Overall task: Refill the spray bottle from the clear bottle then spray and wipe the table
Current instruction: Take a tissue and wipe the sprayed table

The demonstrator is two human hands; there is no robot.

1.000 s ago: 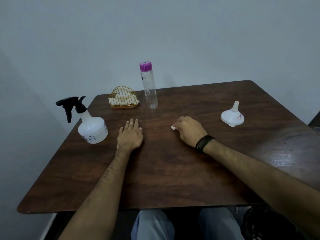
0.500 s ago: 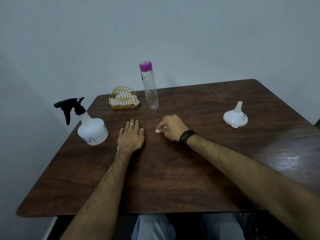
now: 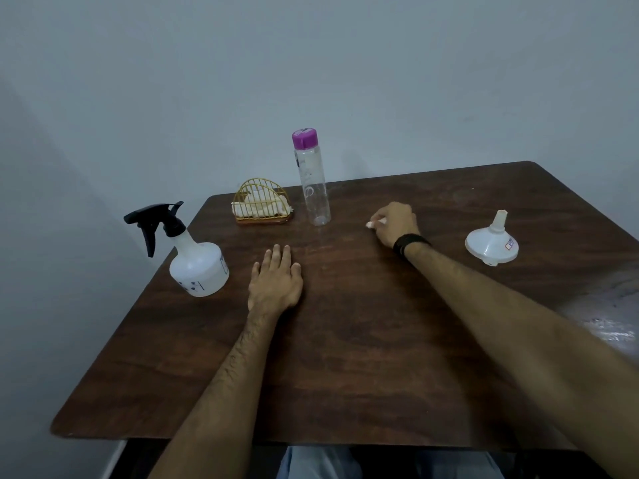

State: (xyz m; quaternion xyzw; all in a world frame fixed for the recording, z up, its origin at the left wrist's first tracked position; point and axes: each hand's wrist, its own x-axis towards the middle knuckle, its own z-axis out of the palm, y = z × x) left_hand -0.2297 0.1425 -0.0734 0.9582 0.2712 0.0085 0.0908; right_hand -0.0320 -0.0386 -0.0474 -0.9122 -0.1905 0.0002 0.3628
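A white spray bottle (image 3: 198, 266) with a black trigger head stands at the table's left edge. The clear bottle (image 3: 313, 188) with a purple cap stands upright at the back and looks almost empty. My left hand (image 3: 275, 280) lies flat, palm down, on the dark wooden table (image 3: 363, 357), just right of the spray bottle. My right hand (image 3: 394, 224) is closed on a small white wad of tissue (image 3: 371, 224), pressing it on the tabletop right of the clear bottle. A white funnel (image 3: 491, 243) sits upside down at the right.
A gold wire holder (image 3: 261, 205) with white napkins stands at the back, left of the clear bottle. A wall runs close behind the table and along its left side. A wet, shiny patch (image 3: 608, 326) shows near the right edge. My knees are below the front edge.
My right hand has slid the tissue from the table's middle, first leftward, then away toward the back near the clear bottle. The left hand has stayed flat in place.
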